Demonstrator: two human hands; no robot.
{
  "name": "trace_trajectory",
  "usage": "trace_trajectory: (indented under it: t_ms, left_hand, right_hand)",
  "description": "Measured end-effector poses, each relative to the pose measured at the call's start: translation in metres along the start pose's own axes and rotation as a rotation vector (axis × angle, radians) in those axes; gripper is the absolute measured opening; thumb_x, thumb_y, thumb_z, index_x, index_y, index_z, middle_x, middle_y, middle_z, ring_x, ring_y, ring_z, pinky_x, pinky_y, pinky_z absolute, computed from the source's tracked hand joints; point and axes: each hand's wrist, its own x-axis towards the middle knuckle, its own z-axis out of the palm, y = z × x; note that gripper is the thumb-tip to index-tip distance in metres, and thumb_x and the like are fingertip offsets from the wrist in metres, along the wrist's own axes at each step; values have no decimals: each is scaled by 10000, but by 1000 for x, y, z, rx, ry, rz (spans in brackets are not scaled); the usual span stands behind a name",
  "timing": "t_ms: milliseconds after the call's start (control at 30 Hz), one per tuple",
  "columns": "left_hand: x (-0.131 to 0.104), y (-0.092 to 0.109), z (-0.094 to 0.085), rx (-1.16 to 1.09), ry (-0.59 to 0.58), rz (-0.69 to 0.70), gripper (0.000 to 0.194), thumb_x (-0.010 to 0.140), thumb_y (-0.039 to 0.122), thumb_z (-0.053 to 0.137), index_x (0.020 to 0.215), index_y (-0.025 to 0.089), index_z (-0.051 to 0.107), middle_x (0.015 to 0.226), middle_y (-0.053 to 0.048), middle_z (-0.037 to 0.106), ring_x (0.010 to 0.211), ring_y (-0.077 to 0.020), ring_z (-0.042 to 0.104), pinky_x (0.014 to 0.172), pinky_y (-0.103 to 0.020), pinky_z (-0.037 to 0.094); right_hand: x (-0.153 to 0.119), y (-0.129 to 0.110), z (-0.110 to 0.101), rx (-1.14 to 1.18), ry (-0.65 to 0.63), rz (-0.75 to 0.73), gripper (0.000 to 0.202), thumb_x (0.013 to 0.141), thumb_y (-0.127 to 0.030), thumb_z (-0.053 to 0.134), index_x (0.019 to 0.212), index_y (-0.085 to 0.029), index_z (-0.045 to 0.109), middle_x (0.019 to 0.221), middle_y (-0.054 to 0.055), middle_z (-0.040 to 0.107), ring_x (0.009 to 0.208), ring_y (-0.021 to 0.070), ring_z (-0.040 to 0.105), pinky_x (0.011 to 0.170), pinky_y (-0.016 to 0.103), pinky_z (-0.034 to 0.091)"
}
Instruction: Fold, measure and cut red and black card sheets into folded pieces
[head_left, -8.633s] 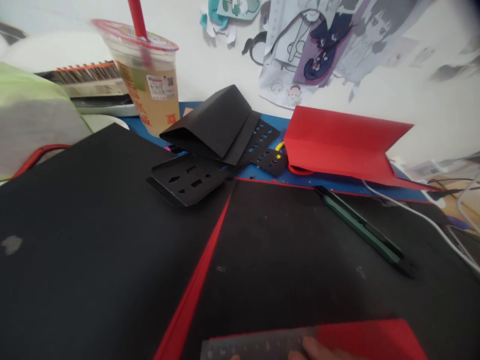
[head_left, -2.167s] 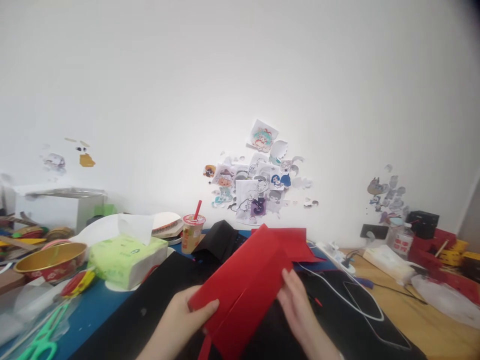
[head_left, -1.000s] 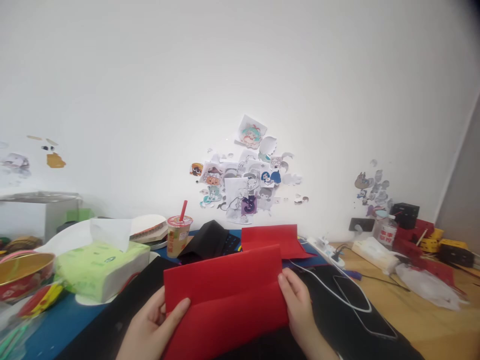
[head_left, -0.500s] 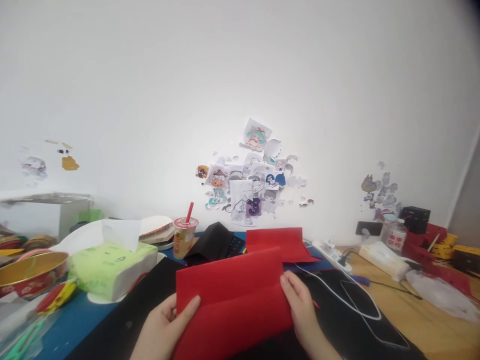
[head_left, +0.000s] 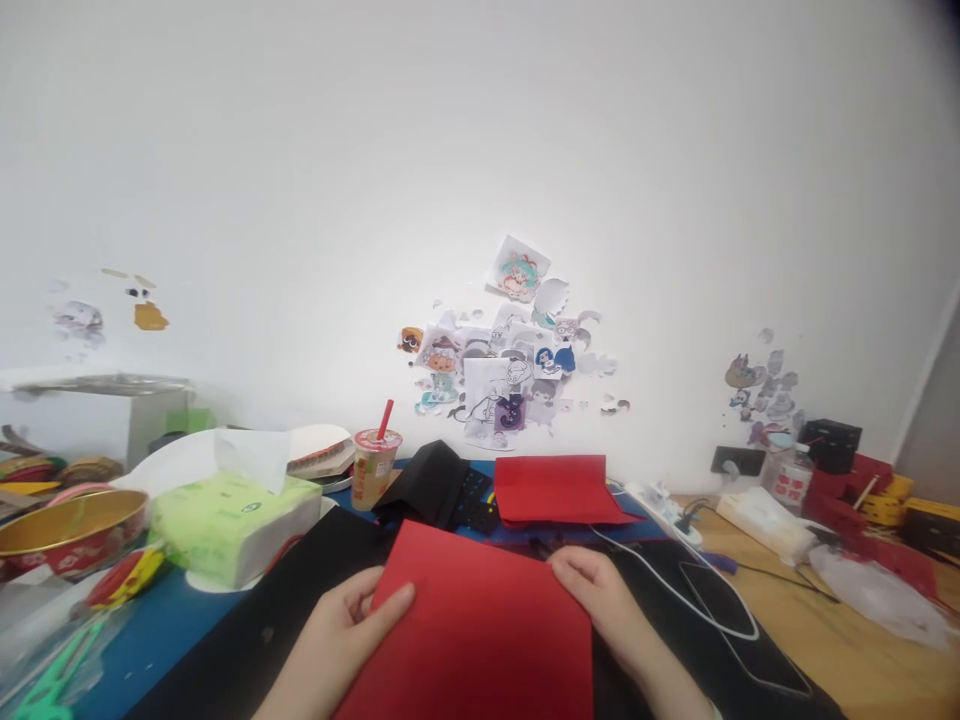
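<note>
A flat sheet of red paper (head_left: 480,630) is held up in front of me, tilted, with its lower end running out of view. On its left edge my left hand (head_left: 349,625) is closed, the thumb lying on the near face. My right hand (head_left: 600,600) pinches the upper right corner, fingers curled. Behind the sheet, a second folded red paper (head_left: 555,488) lies at the back of the black mat (head_left: 225,620), beside a folded black piece (head_left: 429,485).
At the left are a green tissue pack (head_left: 232,520), a red and gold bowl (head_left: 75,530), green scissors (head_left: 64,670) and a cup with a straw (head_left: 373,468). A white cable (head_left: 697,585) and a phone (head_left: 742,630) lie right.
The held red paper has turned and dropped slightly; its crease no longer shows and its top edge now slopes down to the right. Both hands still grip it. The view has shifted slightly.
</note>
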Motion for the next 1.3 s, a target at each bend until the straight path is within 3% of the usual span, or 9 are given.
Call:
trace_trajectory:
  t_ms: [233,467,567,667,800,1000,1067,1167,1300]
  left_hand:
    - [7,-8,6,-519,152,-174,323,678,439,672,864,178,631,759,-67,729,696,-204,680,641,-285,522]
    - [-7,-31,28,-289,57,-108,597,471,451,821,947,140,636,971,-132,712,884,-320,662,791,-416,518]
    - [-12,-32,30,-262,-111,-80,605,471,460,817,958,137,657,990,-138,706,938,-337,642,836,-440,497]
    - [-17,-32,35,-270,-266,-79,595,480,476,807,957,147,671,938,-130,720,903,-339,653,822,-451,500]
    - [-21,-35,40,-258,-280,-146,607,483,475,808,975,149,665,874,-122,730,827,-332,673,782,-464,516]
    - [-13,-46,37,-156,-224,-167,656,531,514,756,1034,118,614,999,-172,695,909,-334,653,837,-453,505]
    - [-9,-52,32,97,-80,-25,744,611,507,694,1205,105,496,1137,-198,632,1013,-324,613,855,-434,500]
    - [-3,-69,24,675,17,437,724,723,403,606,1362,205,330,1395,-141,411,1263,-303,387,982,-453,390]
    - [5,-112,23,1109,-579,971,687,768,345,587,1371,357,259,1399,-30,370,1266,-257,372,1024,-378,335]
  right_hand:
    - [-8,9,32,208,237,83,418,735,-569,592,740,-155,644,722,36,620,687,183,543,632,262,417]
    - [-47,32,50,374,-106,240,366,633,-517,715,794,-194,650,608,-13,603,547,150,547,598,263,429]
    - [-55,18,46,361,-207,192,385,668,-520,687,880,-201,655,695,18,653,633,187,600,698,320,453]
    - [-53,-9,44,387,-222,139,424,700,-533,657,948,-189,651,832,58,689,759,224,631,779,364,451]
    - [-51,-31,46,426,-248,106,425,707,-509,668,975,-179,657,977,82,685,900,247,626,851,395,431]
    - [-51,-10,50,482,-241,136,462,694,-494,682,1004,-153,648,916,85,697,842,241,644,825,395,440]
    - [-51,4,50,395,-219,201,432,699,-478,670,979,-149,651,882,72,701,794,222,648,787,363,454]
    - [-52,17,47,-25,-152,285,316,723,-426,626,888,-159,664,785,54,702,682,192,635,626,280,453]
    - [-44,17,30,-897,-42,178,164,676,-371,677,695,-209,659,621,16,669,554,171,591,494,235,358]
